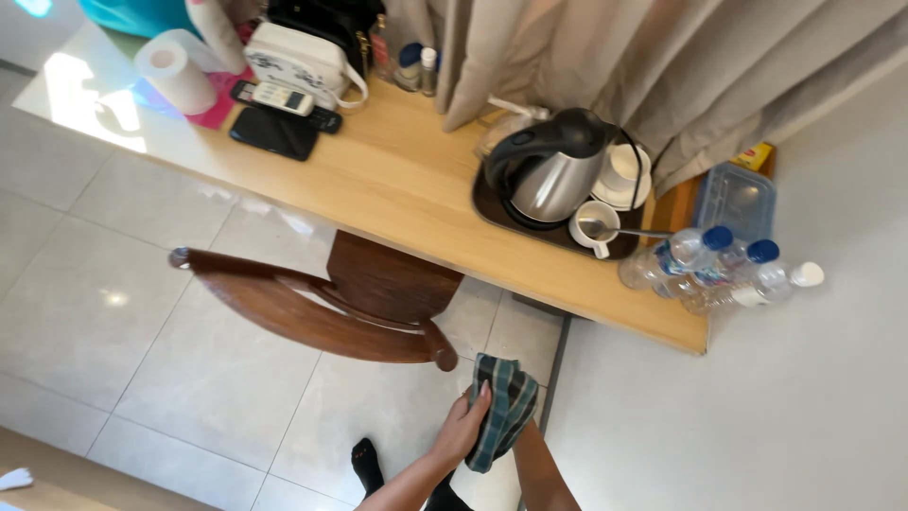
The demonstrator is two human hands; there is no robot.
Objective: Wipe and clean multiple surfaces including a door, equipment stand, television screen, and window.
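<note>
A dark green checked cloth (504,409) is bunched up low in the view, above the tiled floor. My left hand (463,426) presses on its left side with the fingers curled over the fabric. My right hand (526,439) comes up from below. It is almost wholly covered by the cloth, so only the wrist and forearm show. Both hands are just in front of the wooden chair (331,303), near the end of its armrest.
A wooden desk (397,180) carries a dark tray (492,213) with a steel kettle (553,175), a cup with a spoon (596,227) and stacked saucers. Water bottles (705,265), a plastic box (738,201), a paper roll (175,71), a remote, a phone and a bag also stand there. Curtains hang behind.
</note>
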